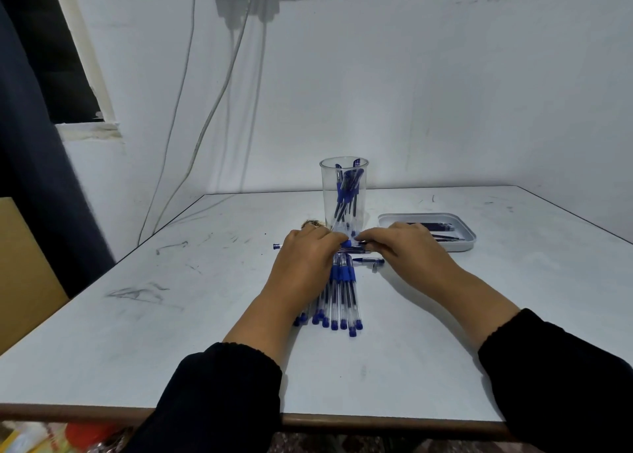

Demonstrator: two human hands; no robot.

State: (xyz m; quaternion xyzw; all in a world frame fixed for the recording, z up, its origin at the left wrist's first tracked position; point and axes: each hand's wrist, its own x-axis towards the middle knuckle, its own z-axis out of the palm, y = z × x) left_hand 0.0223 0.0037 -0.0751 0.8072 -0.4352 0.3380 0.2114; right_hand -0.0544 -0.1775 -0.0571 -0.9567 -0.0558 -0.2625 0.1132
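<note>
Reading this as mid-assembly: one pen [352,248] is held crosswise just beyond the pile, its blue end poking out left of the left grip [306,259]. Left grip is curled round the barrel. Right grip [406,249] pinches the other end, fingertips nearly meeting at centre. My guess at the next move: a straight axial push or twist, both hands coaxial.

Materials:
- worktop [171,315]: matte white, scuffed
- pen pile [342,295], by the left wrist: clear hard barrels, blue sleeves, blue plugs on the near ends
- tall clear cup [344,178], just behind: pens leaning inside
- loose pen [368,261]: right of the pile
- shallow white rounded tray [469,243]: thin dark refills
</note>
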